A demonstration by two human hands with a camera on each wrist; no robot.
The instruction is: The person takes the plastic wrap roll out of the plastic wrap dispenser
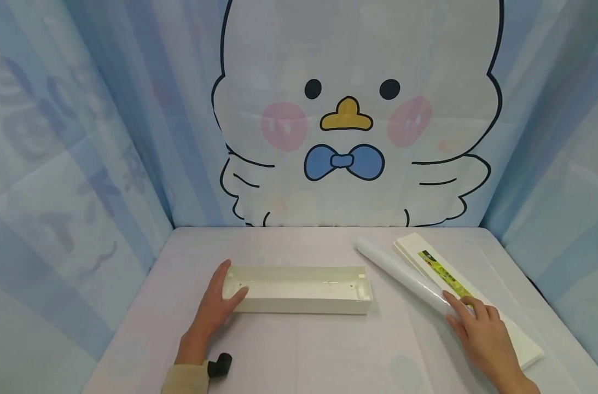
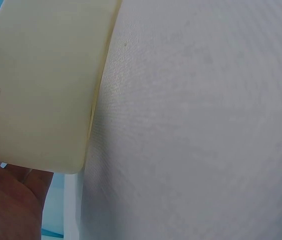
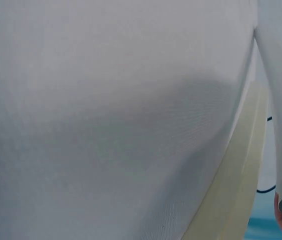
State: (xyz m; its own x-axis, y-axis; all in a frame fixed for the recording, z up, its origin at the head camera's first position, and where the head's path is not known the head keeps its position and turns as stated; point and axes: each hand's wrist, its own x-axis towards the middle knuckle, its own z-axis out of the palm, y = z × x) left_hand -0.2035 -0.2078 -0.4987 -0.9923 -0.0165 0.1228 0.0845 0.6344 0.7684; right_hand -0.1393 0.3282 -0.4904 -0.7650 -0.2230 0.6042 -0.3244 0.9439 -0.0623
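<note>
A long, open-topped cream box [image 1: 299, 305] sits in the middle of the table, and its end wall [image 2: 41, 90] fills the upper left of the left wrist view. My left hand [image 1: 212, 309] grips the box's left end, thumb over the front wall and fingers at the back. At the right, my right hand [image 1: 491, 336] holds the near end of a white, glossy roll of plastic film [image 1: 402, 273]. The roll's hollow core shows in the right wrist view. Beside it lies a long cream lid [image 1: 520, 339] with a green-yellow label, partly covered by the roll and hand.
A pale cloth covers the table [image 1: 299, 355]. Blue and white curtains [image 1: 106, 164] with a cartoon bird surround it on the left, back and right. A small black piece [image 1: 221, 365] sticks out at my left cuff.
</note>
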